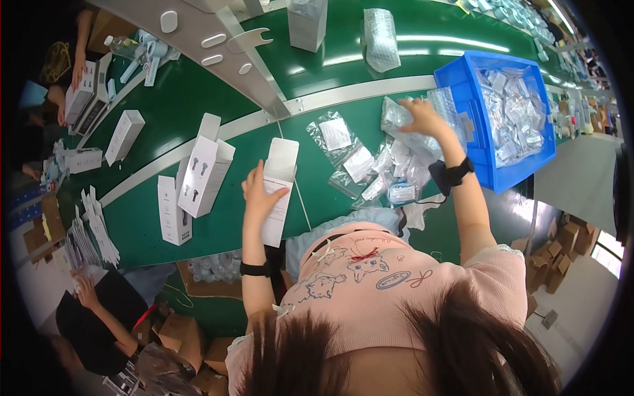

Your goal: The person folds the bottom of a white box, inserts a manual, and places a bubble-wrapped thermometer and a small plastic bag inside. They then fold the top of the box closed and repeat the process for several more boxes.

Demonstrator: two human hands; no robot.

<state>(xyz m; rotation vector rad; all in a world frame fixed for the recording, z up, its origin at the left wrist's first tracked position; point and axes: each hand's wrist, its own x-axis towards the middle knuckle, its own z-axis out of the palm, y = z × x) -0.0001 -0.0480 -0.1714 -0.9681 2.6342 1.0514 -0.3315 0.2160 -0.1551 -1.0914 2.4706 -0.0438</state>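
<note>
My left hand [259, 198] is closed around a tall white box [280, 171], its thumb lying across the printed face. The box's top flap stands open at the far end. To the right, my right hand [424, 120] grips a bubble-wrap package [395, 116], thumb and fingers curled over it. Just below that hand lies a pile of clear plastic bags [403, 162] with white contents. Flat clear bags with white slips [337, 134] lie between my two hands. Left of my left hand, another open white box [207, 168] shows pictures of a dark handheld device.
A blue crate [477, 155] of small bagged parts stands at the right. More white boxes [124, 136] are at the left, near other people's hands. Across the metal rail [356, 91] lie another bubble-wrapped item [382, 41] and a white box [307, 25]. A metal post [257, 72] rises ahead.
</note>
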